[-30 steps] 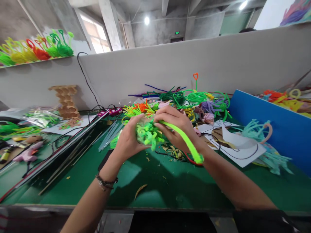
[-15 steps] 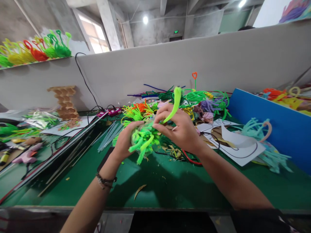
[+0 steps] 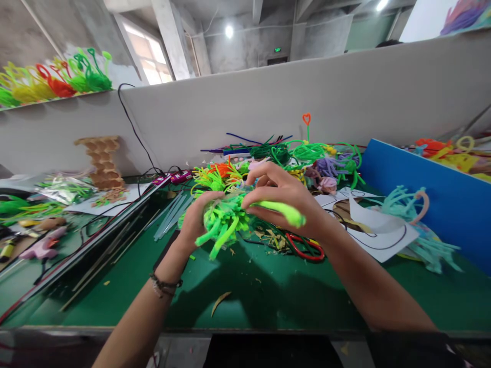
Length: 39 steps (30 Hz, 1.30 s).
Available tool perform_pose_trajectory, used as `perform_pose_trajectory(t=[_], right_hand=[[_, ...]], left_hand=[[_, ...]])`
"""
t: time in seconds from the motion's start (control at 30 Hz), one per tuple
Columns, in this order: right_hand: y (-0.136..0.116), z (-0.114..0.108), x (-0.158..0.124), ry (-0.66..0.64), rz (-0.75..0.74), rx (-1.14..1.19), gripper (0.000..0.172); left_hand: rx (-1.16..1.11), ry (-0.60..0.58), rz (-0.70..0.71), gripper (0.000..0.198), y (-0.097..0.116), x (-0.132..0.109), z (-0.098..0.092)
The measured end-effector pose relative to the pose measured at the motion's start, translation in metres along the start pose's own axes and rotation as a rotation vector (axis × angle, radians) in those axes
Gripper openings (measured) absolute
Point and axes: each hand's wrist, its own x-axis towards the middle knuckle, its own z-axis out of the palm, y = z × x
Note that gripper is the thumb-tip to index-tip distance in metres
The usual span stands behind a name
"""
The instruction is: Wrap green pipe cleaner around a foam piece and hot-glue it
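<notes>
My left hand [image 3: 195, 220] is closed around a bundle of green pipe cleaners [image 3: 224, 222], with clear plastic film visible about it. Many bent tips stick out toward me. One yellow-green pipe cleaner [image 3: 282, 209] is pinched between the thumb and fingers of my right hand [image 3: 289, 191], at the bundle's right side. Its free end points right, across my palm. Whether its other end is joined to the bundle is hidden by my fingertips. Just behind my hands lies a pile of yellow, green and orange pipe cleaners [image 3: 210, 176].
Red-handled scissors [image 3: 312, 250] and brown scraps lie right of the bundle. Glue sticks [image 3: 172, 214] and thin rods [image 3: 111, 255] are at left, near a pink glue gun [image 3: 44, 248]. White paper [image 3: 391, 237], turquoise pipe cleaners [image 3: 433, 240] and a blue board [image 3: 425, 199] stand right.
The yellow-green pipe cleaner has swung from pointing up to pointing right and down. My right hand has turned, and the bundle has shifted slightly left.
</notes>
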Motion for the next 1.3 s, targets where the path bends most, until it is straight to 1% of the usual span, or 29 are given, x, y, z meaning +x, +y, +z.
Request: perform_pose_trajectory(t=[0.1,0.17,0.27,0.33,0.4,0.57,0.7,0.8,0.9,1.0,1.17,1.3], right_hand=[[-0.002,-0.001,-0.001,-0.028,-0.018,-0.056,0.016],[-0.002,-0.001,-0.002,0.002,-0.039,-0.071,0.017],[0.000,0.001,-0.003,0.074,-0.072,-0.088,0.011],[0.002,0.001,-0.003,0.084,-0.083,-0.110,0.006],[0.004,0.001,-0.004,0.080,-0.088,-0.136,0.006],[0.005,0.001,-0.003,0.017,-0.077,-0.218,0.009],[0.001,0.001,-0.001,-0.043,-0.040,-0.225,0.013],[0.000,0.001,-0.002,-0.099,0.021,-0.186,0.014],[0.002,-0.001,-0.003,-0.167,0.069,-0.093,0.011],[0.005,-0.004,-0.004,-0.234,0.127,-0.033,0.006],[0.004,-0.005,-0.004,-0.200,0.152,-0.019,0.010],[0.004,-0.005,-0.004,-0.207,0.162,-0.027,0.019]], left_hand=[[-0.071,-0.010,0.054,0.036,0.007,0.003,-0.001],[-0.090,0.009,0.048,0.033,0.011,0.003,-0.001],[-0.101,0.032,0.033,0.033,0.012,0.001,0.000],[-0.121,0.018,0.059,0.035,0.009,0.001,0.001],[-0.125,-0.009,0.103,0.036,0.007,0.003,0.001],[-0.124,-0.027,0.172,0.039,0.007,0.008,0.001],[-0.128,-0.022,0.203,0.041,0.011,0.010,0.004],[-0.101,-0.007,0.237,0.040,0.016,0.012,0.006],[-0.088,-0.026,0.280,0.044,0.021,0.015,0.006],[-0.093,-0.059,0.260,0.046,0.022,0.015,0.006],[-0.105,-0.078,0.228,0.049,0.018,0.012,0.007],[-0.081,-0.077,0.235,0.048,0.020,0.013,0.006]])
